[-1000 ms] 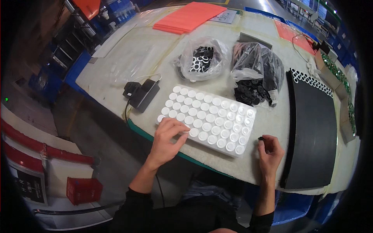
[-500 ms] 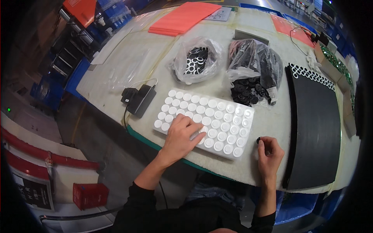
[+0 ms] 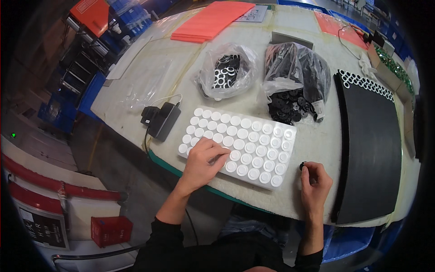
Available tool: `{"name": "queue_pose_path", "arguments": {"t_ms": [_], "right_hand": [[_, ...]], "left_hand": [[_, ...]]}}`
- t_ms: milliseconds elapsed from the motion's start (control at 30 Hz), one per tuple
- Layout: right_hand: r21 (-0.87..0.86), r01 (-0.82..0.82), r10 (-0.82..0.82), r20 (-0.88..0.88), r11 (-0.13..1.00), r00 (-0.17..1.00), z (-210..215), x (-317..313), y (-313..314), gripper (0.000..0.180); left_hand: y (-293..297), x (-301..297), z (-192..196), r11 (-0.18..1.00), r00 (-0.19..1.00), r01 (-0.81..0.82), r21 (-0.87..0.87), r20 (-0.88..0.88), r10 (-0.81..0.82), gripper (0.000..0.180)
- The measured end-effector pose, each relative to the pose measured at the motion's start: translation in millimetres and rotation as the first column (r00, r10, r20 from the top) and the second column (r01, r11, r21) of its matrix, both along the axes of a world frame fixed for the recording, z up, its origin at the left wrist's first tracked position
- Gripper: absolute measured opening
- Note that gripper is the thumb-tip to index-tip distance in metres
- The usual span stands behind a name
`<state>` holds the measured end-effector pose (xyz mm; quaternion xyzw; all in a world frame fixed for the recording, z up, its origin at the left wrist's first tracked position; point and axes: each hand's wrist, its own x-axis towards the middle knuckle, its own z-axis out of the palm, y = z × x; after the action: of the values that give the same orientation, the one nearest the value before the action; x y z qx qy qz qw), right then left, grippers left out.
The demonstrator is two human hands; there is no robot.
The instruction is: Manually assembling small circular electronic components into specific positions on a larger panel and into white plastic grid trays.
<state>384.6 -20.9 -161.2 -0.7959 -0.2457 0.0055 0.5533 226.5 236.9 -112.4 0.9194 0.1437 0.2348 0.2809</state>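
Now your left hand (image 3: pixel 203 161) is over the near side of the white tray (image 3: pixel 248 180), with its thumb and fingertips close together by the round white caps (image 3: pixel 242 133). You cannot tell from this view if those fingers grip a cap. Your right hand (image 3: pixel 316 181) is to the right of the tray, and it pinches a small black piece (image 3: pixel 302 166) between thumb and finger. Your tray sits flat on the pale table (image 3: pixel 317 140), with its caps in neat rows. Past it you have two bags: a clear bag (image 3: pixel 250 68) of black and white rings (image 3: pixel 222 81), and another bag (image 3: pixel 312 68) with black round parts (image 3: pixel 290 106) at its mouth. To your right lies a long black mat (image 3: pixel 371 154).
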Motion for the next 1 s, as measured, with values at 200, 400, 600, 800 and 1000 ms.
{"name": "queue_pose_path", "arguments": {"t_ms": [200, 400, 600, 800, 1000], "right_hand": [[-0.021, -0.004, 0.004, -0.020, 1.000, 1.000, 3, -1, 0, 0.008], [-0.013, -0.003, 0.003, -0.021, 1.000, 1.000, 4, -1, 0, 0.007], [0.002, -0.008, 0.008, 0.010, 1.000, 1.000, 5, -1, 1, 0.007], [0.000, -0.003, 0.003, 0.002, 1.000, 1.000, 4, -1, 0, 0.008], [0.004, -0.012, 0.012, 0.010, 1.000, 1.000, 3, -1, 0, 0.009]], "left_hand": [[-3, 3, 7, 0.998, 0.998, 0.063, 0.023, -0.030, -0.062, 0.018], [-8, 13, 11, 0.975, 0.996, 0.063, 0.213, -0.082, -0.047, 0.015], [-10, 16, 8, 0.940, 0.993, 0.090, 0.329, -0.105, -0.058, 0.011], [5, 14, 11, 0.988, 0.987, 0.124, 0.093, -0.115, -0.113, 0.014], [4, 13, 13, 0.986, 0.985, 0.137, 0.090, -0.122, -0.126, 0.017]]}}
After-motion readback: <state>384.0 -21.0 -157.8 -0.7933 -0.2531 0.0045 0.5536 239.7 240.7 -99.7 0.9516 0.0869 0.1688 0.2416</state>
